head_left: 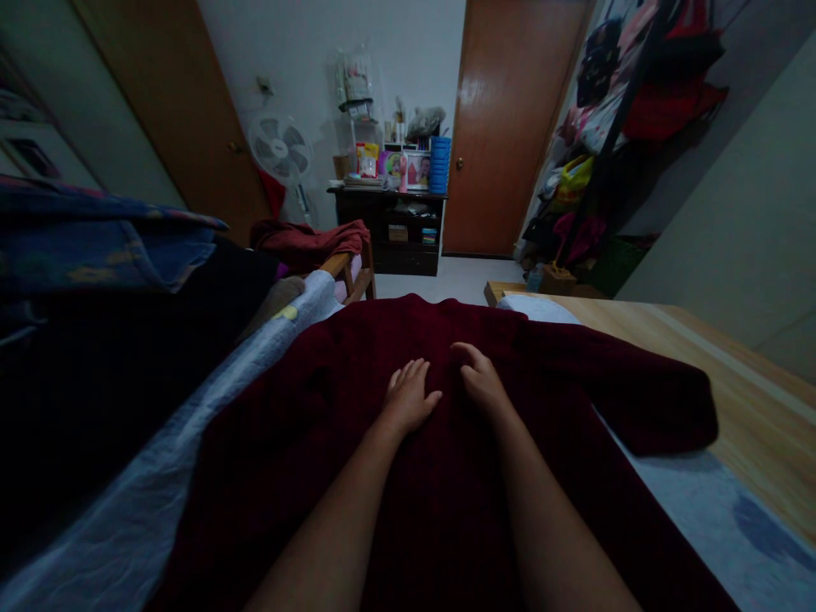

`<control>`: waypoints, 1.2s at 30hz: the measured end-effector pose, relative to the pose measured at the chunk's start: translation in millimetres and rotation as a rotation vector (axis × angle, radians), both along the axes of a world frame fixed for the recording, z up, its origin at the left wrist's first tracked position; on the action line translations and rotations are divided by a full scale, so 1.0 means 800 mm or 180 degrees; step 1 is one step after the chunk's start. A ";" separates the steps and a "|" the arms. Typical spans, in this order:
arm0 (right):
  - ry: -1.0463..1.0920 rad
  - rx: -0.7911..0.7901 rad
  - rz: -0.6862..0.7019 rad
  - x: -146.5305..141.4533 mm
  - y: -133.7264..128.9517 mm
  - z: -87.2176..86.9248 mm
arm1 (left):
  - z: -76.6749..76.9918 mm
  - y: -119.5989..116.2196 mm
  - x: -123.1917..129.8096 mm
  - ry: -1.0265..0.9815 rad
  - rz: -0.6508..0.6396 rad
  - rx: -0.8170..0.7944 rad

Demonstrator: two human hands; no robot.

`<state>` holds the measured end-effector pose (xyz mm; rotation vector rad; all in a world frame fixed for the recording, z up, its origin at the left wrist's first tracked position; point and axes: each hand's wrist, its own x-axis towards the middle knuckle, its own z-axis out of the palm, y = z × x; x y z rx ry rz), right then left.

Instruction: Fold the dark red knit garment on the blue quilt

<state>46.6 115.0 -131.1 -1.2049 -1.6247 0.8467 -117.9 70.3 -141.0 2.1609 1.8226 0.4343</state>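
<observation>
A dark red long-sleeved garment (446, 476) lies spread over the bed, its collar end away from me. One sleeve (656, 382) stretches out to the right, past the sheet and onto the wooden boards. My left hand (408, 395) rests flat on the upper middle of the garment, fingers spread and thumb apart. Just to its right, my right hand (481, 382) is at the cloth with its fingers bent toward the left and the thumb held apart from them. No cloth is visibly gripped in either hand.
Beneath the garment is a light blue sheet (720, 501), with wooden boards (701, 340) along the right. Dark clothes and a blue denim piece (95, 255) are piled at left. Beyond stand a fan (280, 149), a black cabinet (357, 225) and hanging bags (669, 102).
</observation>
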 end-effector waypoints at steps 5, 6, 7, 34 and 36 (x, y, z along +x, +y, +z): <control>-0.0916 0.0063 0.0394 -0.008 -0.008 -0.006 | 0.002 -0.006 0.003 0.0164 0.0180 -0.0097; -0.1091 0.0091 0.0314 -0.009 -0.008 -0.009 | 0.002 -0.007 0.003 0.0178 0.0208 -0.0113; -0.1279 0.0108 0.0233 -0.009 -0.008 -0.012 | 0.003 -0.007 0.003 0.0188 0.0228 -0.0126; -0.1664 0.0306 -0.0364 -0.005 -0.004 -0.042 | 0.020 0.112 0.036 0.0717 0.0114 0.0048; -0.1691 0.0312 -0.0398 -0.006 -0.005 -0.042 | 0.021 0.124 0.039 0.0711 0.0090 0.0199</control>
